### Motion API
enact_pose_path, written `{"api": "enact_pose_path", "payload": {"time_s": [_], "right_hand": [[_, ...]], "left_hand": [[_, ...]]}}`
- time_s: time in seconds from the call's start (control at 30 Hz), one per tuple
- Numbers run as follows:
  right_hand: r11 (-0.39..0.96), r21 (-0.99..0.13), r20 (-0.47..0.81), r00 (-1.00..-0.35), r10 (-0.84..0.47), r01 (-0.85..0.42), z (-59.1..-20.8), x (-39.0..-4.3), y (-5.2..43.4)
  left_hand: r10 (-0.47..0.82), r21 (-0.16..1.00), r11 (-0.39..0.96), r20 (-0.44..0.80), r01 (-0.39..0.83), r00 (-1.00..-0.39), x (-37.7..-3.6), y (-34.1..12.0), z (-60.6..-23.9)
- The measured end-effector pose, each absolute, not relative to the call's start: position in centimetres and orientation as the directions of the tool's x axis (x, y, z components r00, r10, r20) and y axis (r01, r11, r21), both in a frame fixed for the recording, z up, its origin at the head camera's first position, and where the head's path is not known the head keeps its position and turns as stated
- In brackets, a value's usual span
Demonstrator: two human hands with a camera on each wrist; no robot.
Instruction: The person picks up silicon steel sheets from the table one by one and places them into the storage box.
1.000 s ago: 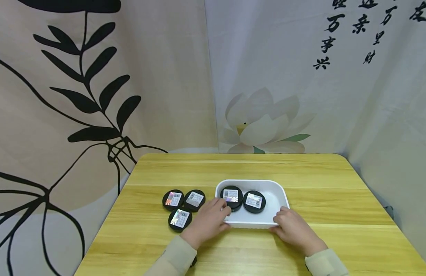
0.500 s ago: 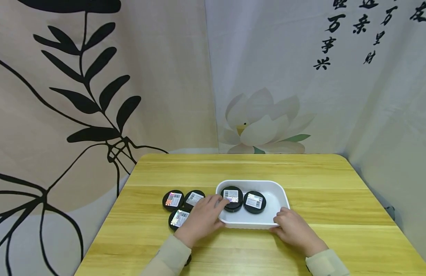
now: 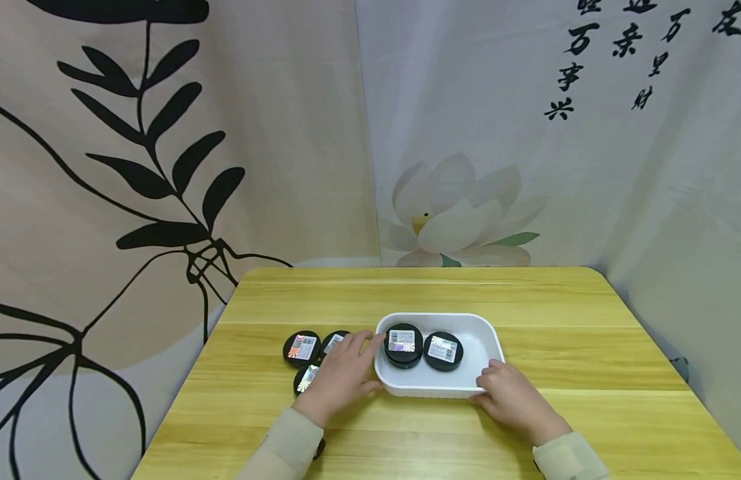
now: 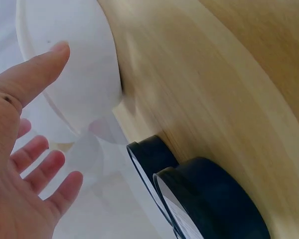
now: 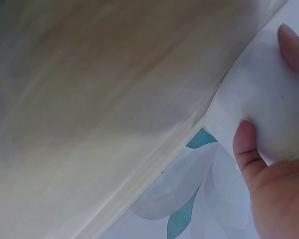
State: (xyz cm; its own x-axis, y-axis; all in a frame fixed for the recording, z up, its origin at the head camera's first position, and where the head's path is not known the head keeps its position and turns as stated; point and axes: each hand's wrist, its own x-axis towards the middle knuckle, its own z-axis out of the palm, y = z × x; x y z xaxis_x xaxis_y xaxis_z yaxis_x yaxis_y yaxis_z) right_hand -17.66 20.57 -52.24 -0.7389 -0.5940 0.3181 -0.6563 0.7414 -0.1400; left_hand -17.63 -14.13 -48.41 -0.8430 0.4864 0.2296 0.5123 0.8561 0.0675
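A white tray [image 3: 433,387] sits on the table with round black jars in it. At its left, a labelled jar [image 3: 402,341] appears stacked on another; a single jar [image 3: 443,351] lies beside them. My left hand [image 3: 341,375] is just off the tray's left end, its fingers spread and holding nothing. In the left wrist view, the thumb stands apart from the tray wall [image 4: 89,64]. My right hand [image 3: 517,403] grips the tray's front right corner, thumb low and fingers on the rim. In the right wrist view, fingers [image 5: 246,142] rest against the white wall.
Left of the tray lie several more black jars, including one at the far left [image 3: 301,348] and two partly hidden by my left hand. Another jar [image 3: 319,448] peeks out beside the left sleeve. A printed curtain [image 3: 286,133] hangs behind the wooden table [image 3: 562,333].
My left hand has let go of the tray's front left corner and moved left, covering more of the loose jars. The right hand and tray have stayed almost in place.
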Motion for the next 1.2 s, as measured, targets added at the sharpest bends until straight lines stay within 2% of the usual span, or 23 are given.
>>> {"api": "enact_pose_path", "payload": {"time_s": [0.8, 1.2], "right_hand": [[0.748, -0.145, 0.299, -0.749, -0.591, -0.648, -52.0, -17.5, 20.5], [0.755, -0.134, 0.305, -0.752, -0.584, -0.642, -52.2, -17.6, 20.4]], "left_hand": [[0.307, 0.216, 0.919, 0.135, 0.331, -0.942, -17.8, -18.1, -49.3], [0.258, 0.251, 0.925, 0.135, 0.285, -0.957, -18.0, -19.6, -50.1]]}}
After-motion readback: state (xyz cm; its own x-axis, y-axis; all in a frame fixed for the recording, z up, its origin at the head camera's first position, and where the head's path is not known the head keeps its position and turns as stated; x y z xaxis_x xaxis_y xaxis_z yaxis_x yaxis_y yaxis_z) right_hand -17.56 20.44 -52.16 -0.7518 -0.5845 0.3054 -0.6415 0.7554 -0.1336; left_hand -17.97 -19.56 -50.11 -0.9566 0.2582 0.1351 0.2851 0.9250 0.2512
